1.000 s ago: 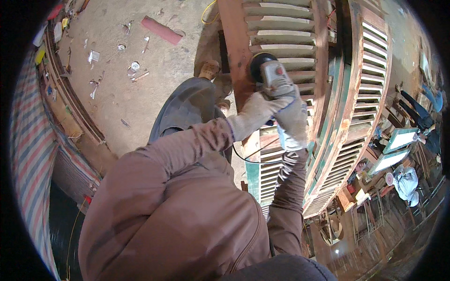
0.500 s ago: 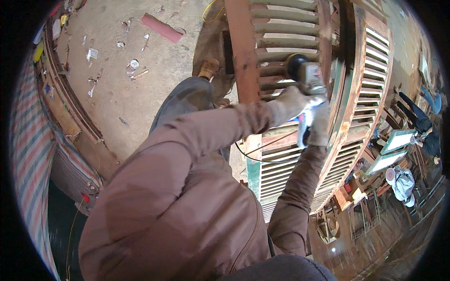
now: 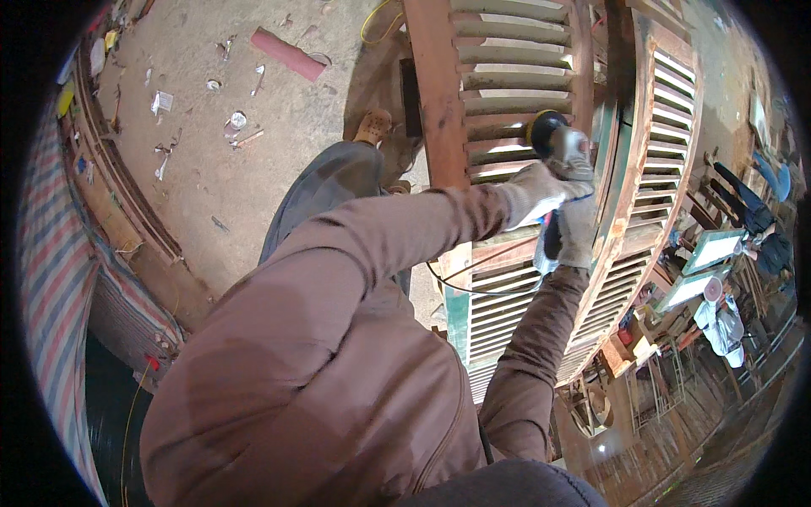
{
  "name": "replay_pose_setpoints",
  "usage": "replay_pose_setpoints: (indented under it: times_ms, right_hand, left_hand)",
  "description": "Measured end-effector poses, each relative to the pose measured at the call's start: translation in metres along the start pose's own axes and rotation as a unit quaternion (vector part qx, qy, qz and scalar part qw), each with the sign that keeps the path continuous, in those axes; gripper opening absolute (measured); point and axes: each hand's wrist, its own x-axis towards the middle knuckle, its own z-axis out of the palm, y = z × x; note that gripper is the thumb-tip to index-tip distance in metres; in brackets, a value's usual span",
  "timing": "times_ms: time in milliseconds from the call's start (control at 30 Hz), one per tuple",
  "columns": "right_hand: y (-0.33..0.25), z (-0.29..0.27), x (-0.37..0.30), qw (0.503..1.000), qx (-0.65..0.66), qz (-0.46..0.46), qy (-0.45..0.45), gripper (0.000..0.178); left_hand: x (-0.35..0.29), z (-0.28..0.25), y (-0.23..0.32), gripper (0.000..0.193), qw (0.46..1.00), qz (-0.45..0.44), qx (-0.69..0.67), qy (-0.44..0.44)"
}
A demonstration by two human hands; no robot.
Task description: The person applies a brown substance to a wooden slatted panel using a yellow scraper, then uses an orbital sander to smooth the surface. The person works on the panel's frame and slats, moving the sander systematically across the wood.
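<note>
Both my gloved hands are closed around an angle grinder [image 3: 572, 152] with a dark round disc [image 3: 547, 133]. My left hand [image 3: 532, 191] wraps it just behind the metal head. Farther back, my right hand [image 3: 578, 230] grips the body, whose blue-and-pale rear end shows below the glove. The disc lies over the right part of a louvered wooden shutter [image 3: 446, 127], close to its slats; whether it touches them I cannot tell. A black cord [image 3: 473, 291] runs from the tool across the shutter.
Another louvered shutter [image 3: 644, 160] stands at the right. On the floor at left lie a reddish strip [image 3: 288, 54] and scattered scraps. Striped sheeting [image 3: 52, 287] hangs at the far left. Other people [image 3: 764, 241] are among wooden pieces at the far right.
The grinder and both my hands have shifted slightly to the right, and the disc sits a little lower in the picture. My grip stays the same.
</note>
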Motion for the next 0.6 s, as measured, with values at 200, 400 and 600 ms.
replay_pose_setpoints:
  times_ms: [200,400,600]
  right_hand:
    - [0.005,0.008,-0.007,0.995,-0.081,0.058,-0.011,0.047]
    - [-0.11,0.067,-0.019,0.994,-0.042,-0.087,-0.06,0.063]
    - [-0.09,0.062,0.014,0.997,-0.015,-0.067,-0.031,0.067]
  left_hand:
    - [-0.01,-0.011,0.007,0.037,0.996,0.024,0.083,0.019]
    - [-0.094,-0.066,0.018,0.051,0.982,0.026,0.056,0.176]
    - [-0.062,-0.056,0.045,0.052,0.989,-0.009,0.019,0.147]
